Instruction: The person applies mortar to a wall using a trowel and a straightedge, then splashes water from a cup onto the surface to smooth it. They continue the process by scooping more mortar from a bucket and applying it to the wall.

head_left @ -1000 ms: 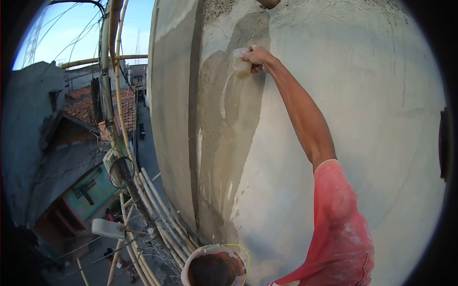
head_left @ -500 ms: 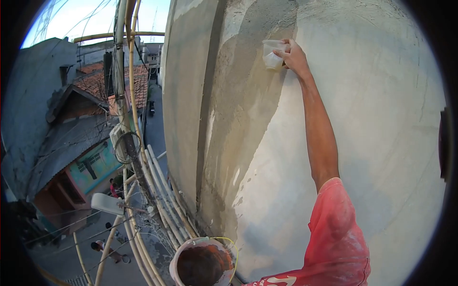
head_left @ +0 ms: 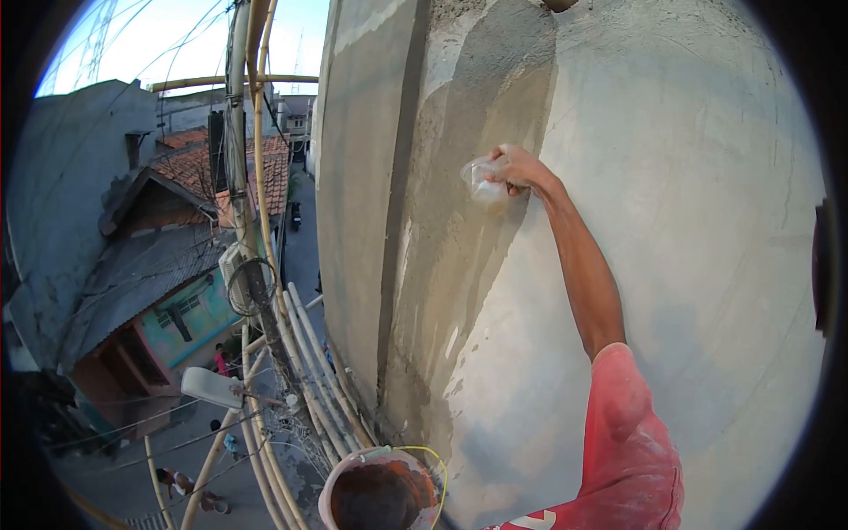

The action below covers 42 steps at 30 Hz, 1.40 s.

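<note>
Grey street point(head_left: 181, 446) below, people point(head_left: 183, 484) on it

Room along wall point(head_left: 689, 265) right of hand point(head_left: 517, 168); bucket point(head_left: 352, 464), bamboo poles point(head_left: 315, 375) obstruct lower left.

Cup point(head_left: 483, 185) in the right fingers point(head_left: 504, 153) before the wall point(head_left: 680, 221), bucket point(head_left: 389, 458) below, bamboo poles point(head_left: 313, 364) left, rooftops point(head_left: 190, 168) beyond.

Outdoor building site, high above a narrow street point(head_left: 306, 252): it comprises a bare rendered wall point(head_left: 689, 221), partly wet, bamboo poles point(head_left: 323, 375), a bucket point(head_left: 329, 496), and, beyond, a cable-hung utility pole point(head_left: 237, 115), tiled roofs point(head_left: 276, 170) and a turquoise house front point(head_left: 212, 296).
</note>
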Available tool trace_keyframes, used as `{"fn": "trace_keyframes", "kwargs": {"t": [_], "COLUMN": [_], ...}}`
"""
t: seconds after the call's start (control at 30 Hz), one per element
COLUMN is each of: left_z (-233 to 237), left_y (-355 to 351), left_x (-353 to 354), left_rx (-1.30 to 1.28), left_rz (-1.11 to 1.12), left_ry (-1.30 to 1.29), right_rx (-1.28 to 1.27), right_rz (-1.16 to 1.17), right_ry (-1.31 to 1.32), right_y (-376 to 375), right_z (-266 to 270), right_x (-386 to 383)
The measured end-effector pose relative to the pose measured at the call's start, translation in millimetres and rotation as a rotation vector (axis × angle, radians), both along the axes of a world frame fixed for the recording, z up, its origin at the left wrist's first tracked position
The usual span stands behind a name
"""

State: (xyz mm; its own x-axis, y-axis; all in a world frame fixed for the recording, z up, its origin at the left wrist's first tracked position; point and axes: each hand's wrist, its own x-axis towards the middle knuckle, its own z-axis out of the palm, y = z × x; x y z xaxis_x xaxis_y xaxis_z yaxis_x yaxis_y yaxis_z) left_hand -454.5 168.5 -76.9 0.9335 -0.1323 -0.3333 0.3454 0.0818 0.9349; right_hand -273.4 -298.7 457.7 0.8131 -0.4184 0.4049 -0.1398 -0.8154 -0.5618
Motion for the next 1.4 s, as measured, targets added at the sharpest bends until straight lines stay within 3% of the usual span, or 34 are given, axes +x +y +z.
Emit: {"fn": "trace_keyframes", "kwargs": {"t": [0.07, 0.13, 0.27, 0.4, 0.43, 0.47, 0.53, 0.57, 0.63, 0.73, 0.77, 0.8, 0.93, 0.97, 1.03, 1.1, 1.2, 1.27, 1.33, 1.4], "left_z": [5.4, -6.6, -12.3, -17.9, 6.5, 82.2, 58.4, 39.7, 12.5, 8.4, 23.0, 36.9, 46.3, 44.9, 47.3, 53.3, 41.4, 40.9, 41.6, 53.8], "left_y": [1.1, 3.6, 11.0, 17.0, 11.3, 2.3, -7.8, -11.1, -2.6, -7.9, -12.0, -9.4, -21.8, -25.5, -32.2, -33.7, -39.7, -42.5, -43.2, -45.8], "left_x": [-7.2, -10.5, -19.4, -23.6, -25.8, -27.5, -13.0, -6.3, 0.7, 11.4, 13.0, 14.2, 16.6, 16.8, 18.2, 17.0, 13.3, 13.1, 12.9, 13.0], "left_rx": [0.005, 0.069, 0.113, 0.138, 0.134, 0.108, 0.138, 0.168, 0.017, 0.021, -0.067, 0.03, 0.007, 0.01, 0.022, 0.054, 0.055, 0.032, 0.073, 0.0], "left_rz": [0.016, 0.013, 0.027, 0.013, -0.004, 0.046, 0.134, 0.225, 0.111, 0.075, 0.052, -0.025, -0.054, -0.05, -0.027, -0.071, -0.042, -0.045, -0.064, -0.077], "left_ry": [0.004, 0.073, 0.122, 0.13, 0.112, 0.199, 0.201, 0.198, 0.111, -0.034, -0.079, 0.055, -0.075, -0.072, -0.047, 0.025, -0.159, -0.159, -0.114, -0.05], "right_rx": [-0.114, -0.255, -0.269, -0.347, -0.418, -0.477, -0.16, -0.024, 0.217, 0.452, 0.572, 0.64, 0.804, 0.81, 0.727, 0.625, 0.578, 0.113, 0.3, 0.293], "right_rz": [-0.196, -0.39, -0.403, -0.287, -0.302, -0.32, -0.178, -0.112, 0.03, 0.191, 0.273, 0.277, 0.507, 0.579, 0.455, 0.451, 0.293, 0.267, 0.265, 0.359], "right_ry": [-0.167, -0.016, -0.294, -0.598, -0.607, -0.608, -0.579, -0.538, -0.432, -0.186, -0.035, 0.069, 0.601, 0.577, 0.822, 0.776, 0.859, 0.524, 0.495, 0.346], "right_y": [-25.9, -51.1, -54.6, -33.2, -35.7, -39.4, -5.8, 18.5, 54.3, 94.8, 111.0, 124.8, 162.9, 168.1, 189.7, 197.2, 209.3, 207.5, 206.4, 199.5], "right_z": [98.1, 176.0, 183.5, 100.1, 78.5, 44.7, -24.8, -58.2, -130.5, -224.6, -257.6, -289.0, -403.4, -447.5, -476.2, -534.1, -572.9, -603.2, -582.5, -579.6], "right_x": [58.5, 97.6, 105.5, 70.8, 65.3, 56.3, 14.3, -9.7, -47.5, -87.6, -102.4, -114.0, -134.7, -133.9, -130.5, -127.6, -126.7, -130.0, -138.0, -152.0]}}
